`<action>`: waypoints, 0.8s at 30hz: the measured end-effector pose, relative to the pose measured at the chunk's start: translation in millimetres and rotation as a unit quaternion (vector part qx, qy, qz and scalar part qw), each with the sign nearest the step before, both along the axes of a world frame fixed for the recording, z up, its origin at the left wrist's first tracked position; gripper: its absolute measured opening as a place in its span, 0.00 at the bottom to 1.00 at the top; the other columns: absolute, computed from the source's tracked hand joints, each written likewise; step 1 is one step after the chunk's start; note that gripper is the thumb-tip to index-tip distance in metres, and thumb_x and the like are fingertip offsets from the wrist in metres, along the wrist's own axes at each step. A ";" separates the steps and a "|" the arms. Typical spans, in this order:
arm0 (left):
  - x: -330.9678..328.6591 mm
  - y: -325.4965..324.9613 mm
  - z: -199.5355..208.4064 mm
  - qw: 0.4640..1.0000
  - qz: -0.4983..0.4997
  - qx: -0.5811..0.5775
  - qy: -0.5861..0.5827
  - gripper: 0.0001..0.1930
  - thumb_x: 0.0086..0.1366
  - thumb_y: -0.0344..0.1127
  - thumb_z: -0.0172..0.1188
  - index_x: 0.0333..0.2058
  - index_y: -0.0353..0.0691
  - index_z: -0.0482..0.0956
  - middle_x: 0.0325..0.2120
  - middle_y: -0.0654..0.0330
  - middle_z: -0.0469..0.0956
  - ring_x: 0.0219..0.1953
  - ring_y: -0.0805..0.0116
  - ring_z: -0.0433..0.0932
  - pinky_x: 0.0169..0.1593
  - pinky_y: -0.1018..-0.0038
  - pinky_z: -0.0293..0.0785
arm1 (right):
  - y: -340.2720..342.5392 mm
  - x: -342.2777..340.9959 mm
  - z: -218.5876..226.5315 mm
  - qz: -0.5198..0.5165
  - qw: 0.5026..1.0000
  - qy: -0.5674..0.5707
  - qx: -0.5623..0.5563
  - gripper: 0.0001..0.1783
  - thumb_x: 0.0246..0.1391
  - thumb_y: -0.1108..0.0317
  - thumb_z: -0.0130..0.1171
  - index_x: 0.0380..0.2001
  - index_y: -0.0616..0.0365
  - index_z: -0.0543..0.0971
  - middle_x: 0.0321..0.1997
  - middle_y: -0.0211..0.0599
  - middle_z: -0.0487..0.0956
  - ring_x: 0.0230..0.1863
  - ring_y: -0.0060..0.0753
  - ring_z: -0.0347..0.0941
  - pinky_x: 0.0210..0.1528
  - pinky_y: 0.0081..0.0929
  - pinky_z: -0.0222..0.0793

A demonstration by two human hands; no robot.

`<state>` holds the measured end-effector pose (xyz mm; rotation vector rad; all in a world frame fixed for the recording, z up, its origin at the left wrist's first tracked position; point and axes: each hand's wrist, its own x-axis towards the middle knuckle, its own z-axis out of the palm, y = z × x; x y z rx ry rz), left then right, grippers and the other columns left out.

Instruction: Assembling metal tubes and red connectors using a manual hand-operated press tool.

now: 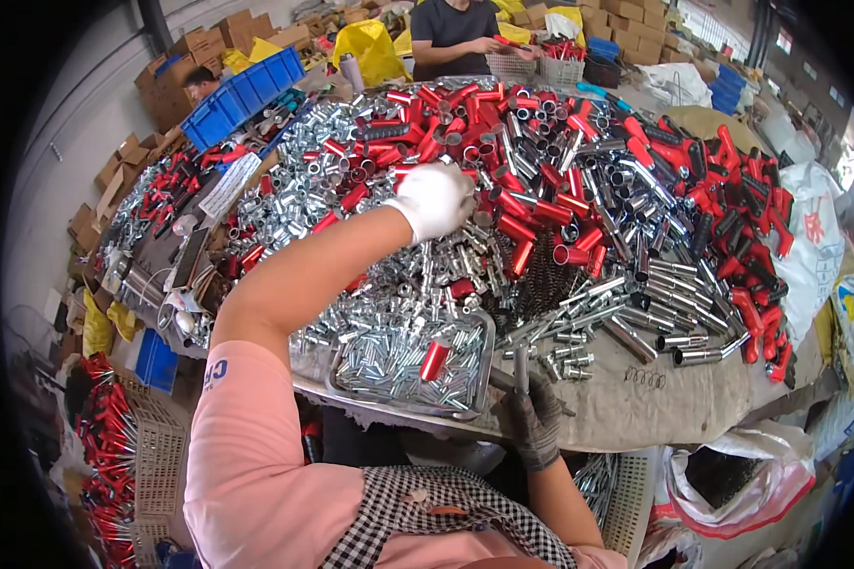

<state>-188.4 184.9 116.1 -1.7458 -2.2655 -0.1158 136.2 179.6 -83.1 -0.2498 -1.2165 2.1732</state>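
Note:
My left hand [432,201], in a white glove, reaches over the middle of a big heap of metal parts. Its fingers are curled in among red sleeves [517,228] and small silver fittings [427,270]; what they hold, if anything, is hidden. At the table's front edge my right hand [539,429], in a dark grey glove, is closed around a slim metal tube [521,370] that points away from me. Between my arms sits a metal tray [489,365] full of thin silver pins, with one red sleeve [435,361] lying on them.
Coil springs [546,275], silver tubes [674,294] and red-and-black handles [754,266] cover the right of the table. A blue bin [242,100] stands at the far left. Across the table a person [454,38] handles a red part. Crates [161,455] flank me below.

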 end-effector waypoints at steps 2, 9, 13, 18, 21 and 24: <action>-36.7 3.8 -3.0 0.995 0.006 0.092 0.028 0.12 0.60 0.40 0.55 0.29 0.36 0.79 0.27 0.45 0.78 0.33 0.45 0.79 0.40 0.53 0.76 | -0.4 -2.3 -2.3 0.000 1.000 -0.010 0.010 0.24 0.64 0.61 0.58 0.56 0.64 0.69 0.36 0.37 0.78 0.32 0.21 0.72 0.34 0.22 0.73; -94.3 82.5 13.7 0.989 0.009 0.139 0.046 0.12 0.60 0.40 0.55 0.35 0.38 0.80 0.34 0.45 0.80 0.40 0.46 0.79 0.46 0.55 0.75 | -3.8 -5.1 4.4 -0.009 1.000 -0.025 -0.017 0.23 0.64 0.64 0.57 0.57 0.65 0.69 0.39 0.39 0.79 0.33 0.22 0.73 0.36 0.23 0.73; -84.9 159.3 21.6 0.994 -0.010 0.033 0.102 0.15 0.60 0.42 0.56 0.42 0.41 0.82 0.41 0.46 0.80 0.44 0.48 0.79 0.48 0.55 0.76 | -2.9 -3.5 3.9 -0.017 0.999 -0.036 -0.006 0.23 0.64 0.63 0.57 0.56 0.65 0.69 0.41 0.41 0.80 0.35 0.24 0.74 0.37 0.24 0.73; -105.6 223.3 14.4 0.959 0.141 -0.241 0.033 0.35 0.53 0.40 0.61 0.63 0.48 0.69 0.56 0.48 0.75 0.60 0.50 0.72 0.59 0.59 0.71 | -3.8 -7.4 19.7 -0.029 0.999 -0.028 0.002 0.24 0.64 0.61 0.57 0.56 0.67 0.69 0.46 0.45 0.80 0.35 0.24 0.74 0.38 0.26 0.73; -81.3 237.5 16.2 0.959 0.173 -0.212 0.071 0.37 0.50 0.40 0.64 0.63 0.54 0.70 0.64 0.54 0.66 0.67 0.50 0.63 0.61 0.56 0.69 | 3.8 -1.3 28.6 -0.040 0.994 -0.097 0.035 0.26 0.63 0.58 0.58 0.55 0.66 0.69 0.38 0.40 0.79 0.33 0.25 0.73 0.37 0.26 0.72; -124.9 249.7 5.1 0.954 0.185 -0.221 0.085 0.35 0.52 0.46 0.68 0.61 0.54 0.73 0.58 0.62 0.74 0.60 0.61 0.74 0.58 0.56 0.70 | -1.8 -2.3 27.6 -0.025 0.991 -0.121 0.043 0.26 0.62 0.54 0.59 0.53 0.65 0.70 0.33 0.38 0.78 0.32 0.26 0.74 0.35 0.27 0.72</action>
